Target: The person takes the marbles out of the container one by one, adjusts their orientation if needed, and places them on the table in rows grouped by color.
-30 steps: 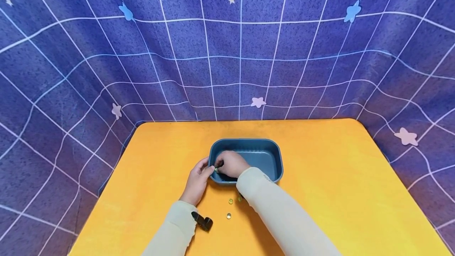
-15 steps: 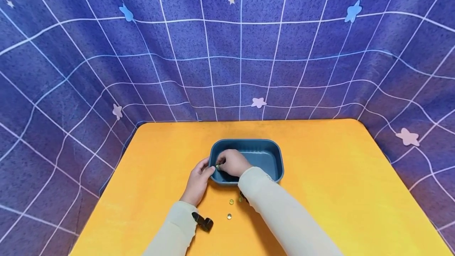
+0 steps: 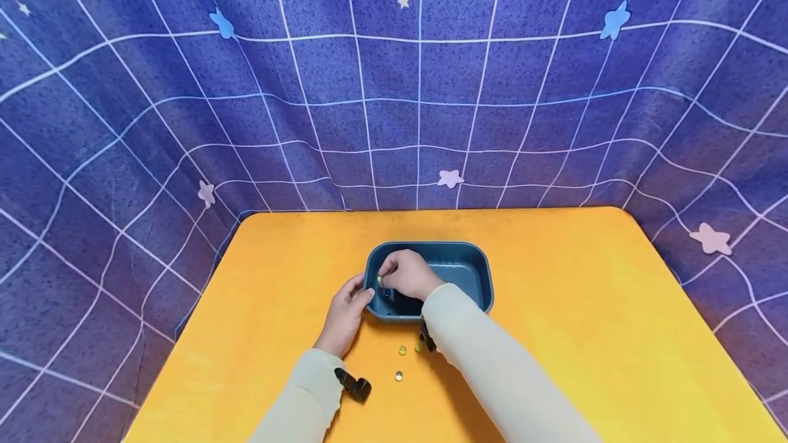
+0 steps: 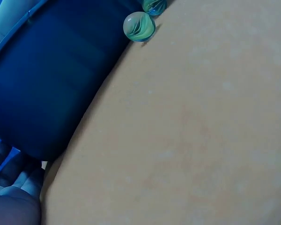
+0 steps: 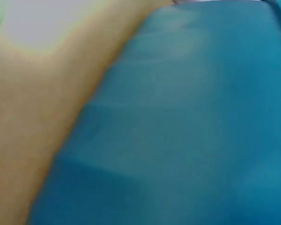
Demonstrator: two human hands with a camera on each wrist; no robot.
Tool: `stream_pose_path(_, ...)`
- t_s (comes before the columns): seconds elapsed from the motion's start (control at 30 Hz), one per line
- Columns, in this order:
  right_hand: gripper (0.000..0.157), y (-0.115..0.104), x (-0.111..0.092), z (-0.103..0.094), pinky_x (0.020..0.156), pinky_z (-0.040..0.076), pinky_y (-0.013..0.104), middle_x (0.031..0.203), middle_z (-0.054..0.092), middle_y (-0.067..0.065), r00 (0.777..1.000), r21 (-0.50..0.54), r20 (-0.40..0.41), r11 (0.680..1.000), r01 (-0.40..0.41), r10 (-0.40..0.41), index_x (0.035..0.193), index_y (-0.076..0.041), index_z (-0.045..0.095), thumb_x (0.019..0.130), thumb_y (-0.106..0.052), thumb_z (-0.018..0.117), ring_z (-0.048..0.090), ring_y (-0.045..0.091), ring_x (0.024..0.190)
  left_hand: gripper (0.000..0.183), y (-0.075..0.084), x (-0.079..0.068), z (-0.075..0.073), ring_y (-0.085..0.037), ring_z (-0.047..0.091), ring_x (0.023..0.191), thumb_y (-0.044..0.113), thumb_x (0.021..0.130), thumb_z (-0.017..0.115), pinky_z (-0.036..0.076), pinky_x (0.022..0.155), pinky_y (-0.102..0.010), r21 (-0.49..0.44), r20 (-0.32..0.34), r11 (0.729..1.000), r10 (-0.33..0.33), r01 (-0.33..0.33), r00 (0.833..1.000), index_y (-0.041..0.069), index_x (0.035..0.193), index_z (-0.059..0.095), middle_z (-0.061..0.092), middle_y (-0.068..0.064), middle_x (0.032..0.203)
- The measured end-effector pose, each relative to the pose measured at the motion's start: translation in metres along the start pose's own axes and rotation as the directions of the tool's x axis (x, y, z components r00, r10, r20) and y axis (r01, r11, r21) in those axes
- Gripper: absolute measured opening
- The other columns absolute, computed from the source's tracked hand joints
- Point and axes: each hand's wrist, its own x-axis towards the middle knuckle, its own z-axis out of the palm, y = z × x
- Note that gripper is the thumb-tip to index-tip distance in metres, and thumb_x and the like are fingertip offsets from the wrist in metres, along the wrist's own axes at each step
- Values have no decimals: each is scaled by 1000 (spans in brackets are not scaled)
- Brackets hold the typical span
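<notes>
Right hand (image 3: 411, 275) has risen inside the bin (image 3: 463, 277), pinching what looks like a pale marble (image 3: 380, 279); dark-blue piece (image 3: 387, 292) now shows below, so work there looks unfinished. Left hand (image 3: 343, 314) grips the bin's left rim.

It is a small, curtained-off spot, whether in a home or studio unclear: a rippled blue-purple fabric curtain (image 3: 332, 125) with a pale grid-and-star print hangs around three sides of a flat, round-cornered yellow-orange surface (image 3: 554, 286).
</notes>
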Motion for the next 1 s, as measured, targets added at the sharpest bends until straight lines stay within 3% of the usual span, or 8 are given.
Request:
stream_pose_path(0.27, 6, -12, -20, -16, 80, 55, 34, 92, 67, -4, 998, 71, -54, 997, 21, -18, 96, -17, 73, 93, -14, 77, 62, 18, 88, 45, 0, -2, 1, -17, 55, 134, 30, 103, 65, 41, 114, -36, 8, -5, 1000, 29, -29, 1000, 15, 145, 57, 60, -3, 143)
stream_pose_path(0.5, 5, -15, -44, -25, 75, 54, 36, 95, 67, -6, 993, 113, -109, 991, 67, -55, 99, -18, 74, 95, -18, 76, 58, 24, 86, 46, 0, -2, 1, -19, 52, 137, 31, 103, 64, 40, 115, -39, 26, -14, 999, 24, -23, 1000, 16, 146, 56, 58, -3, 146)
stream_pose_path(0.77, 8, -7, -72, -29, 65, 52, 32, 90, 66, -9, 987, 52, -115, 991, 121, -114, 102, -22, 74, 95, -22, 76, 58, 17, 78, 47, 2, -2, 4, -24, 46, 143, 24, 105, 61, 36, 117, -41, 58, -31, 998, -10, 12, 999, 10, 150, 52, 53, -8, 152)
stream_pose_path(1.0, 8, -4, -97, -40, 63, 52, 33, 87, 65, -6, 986, 77, -128, 990, 121, -110, 103, -25, 75, 96, -23, 76, 58, 18, 76, 45, 0, -4, 3, -19, 48, 141, 29, 104, 63, 38, 116, -37, 70, -31, 997, 32, -30, 999, 17, 147, 56, 55, -2, 149)
